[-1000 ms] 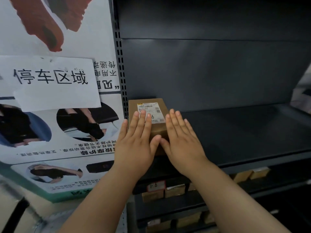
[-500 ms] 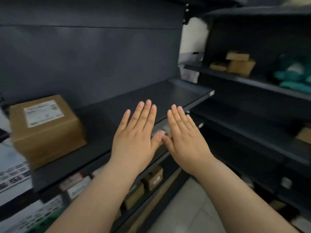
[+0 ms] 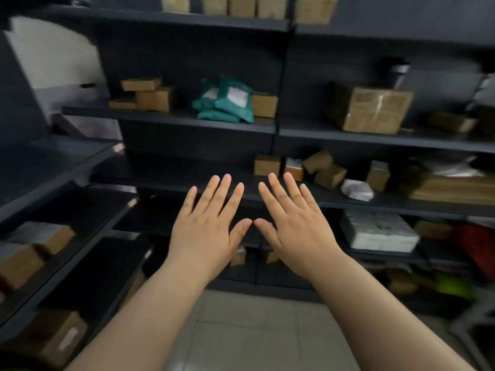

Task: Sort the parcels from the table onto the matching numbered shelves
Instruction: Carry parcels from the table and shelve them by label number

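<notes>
From the head view, much is blurred: labels on the shelves [image 3: 192, 121] cannot be read, and the right edge is smeared. The top row of boxes [image 3: 241, 5] is cut off by the frame. The left hand [image 3: 206, 231] and right hand [image 3: 297, 228] are both flat, fingers spread, palms down, holding nothing and touching nothing; their thumb tips nearly meet. Parcels lie on the shelves: teal bags [image 3: 225, 104], a large taped box [image 3: 371, 109], a white packet [image 3: 357, 190].
</notes>
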### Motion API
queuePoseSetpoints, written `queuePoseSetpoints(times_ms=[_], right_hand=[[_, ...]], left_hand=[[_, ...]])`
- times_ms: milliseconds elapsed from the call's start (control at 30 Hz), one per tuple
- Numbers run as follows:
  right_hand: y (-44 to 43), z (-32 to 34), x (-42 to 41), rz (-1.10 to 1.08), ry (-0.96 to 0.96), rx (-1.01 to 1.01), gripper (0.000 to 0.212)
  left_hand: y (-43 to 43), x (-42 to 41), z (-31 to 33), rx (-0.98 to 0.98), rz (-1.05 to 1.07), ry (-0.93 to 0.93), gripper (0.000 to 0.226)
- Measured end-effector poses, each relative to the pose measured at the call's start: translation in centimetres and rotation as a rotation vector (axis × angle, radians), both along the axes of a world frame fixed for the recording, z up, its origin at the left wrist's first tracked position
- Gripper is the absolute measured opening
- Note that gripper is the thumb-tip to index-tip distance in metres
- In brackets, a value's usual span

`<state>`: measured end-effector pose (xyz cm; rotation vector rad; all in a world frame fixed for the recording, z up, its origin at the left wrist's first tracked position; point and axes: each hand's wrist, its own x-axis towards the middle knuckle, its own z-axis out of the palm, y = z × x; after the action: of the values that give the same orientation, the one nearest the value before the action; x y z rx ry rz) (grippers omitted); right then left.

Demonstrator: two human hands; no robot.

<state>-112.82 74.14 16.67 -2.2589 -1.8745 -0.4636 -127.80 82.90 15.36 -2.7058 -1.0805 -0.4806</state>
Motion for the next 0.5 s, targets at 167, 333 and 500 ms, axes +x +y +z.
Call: queuePoseSetpoints(times_ms=[167,333,500], right_hand=[[-10.2,-1.1,10.3,-0.309,0.048,-0.039,0.079],[-19.4,-2.6,16.9,-0.624,0.121,-0.035,0.085],[-25.8,-4.5,21.1,-0.902,0.197,-0.045,0.082]], left_hand=[[-6.2,13.1,-1.2,-0.046,-0.297,0.068,0.071],[-12.1,23.6,-2.1,-0.079,-0.595,0.117,0.068],[-16.9,32.6,-3.6,-0.071,-0.847,0.166,0.069]])
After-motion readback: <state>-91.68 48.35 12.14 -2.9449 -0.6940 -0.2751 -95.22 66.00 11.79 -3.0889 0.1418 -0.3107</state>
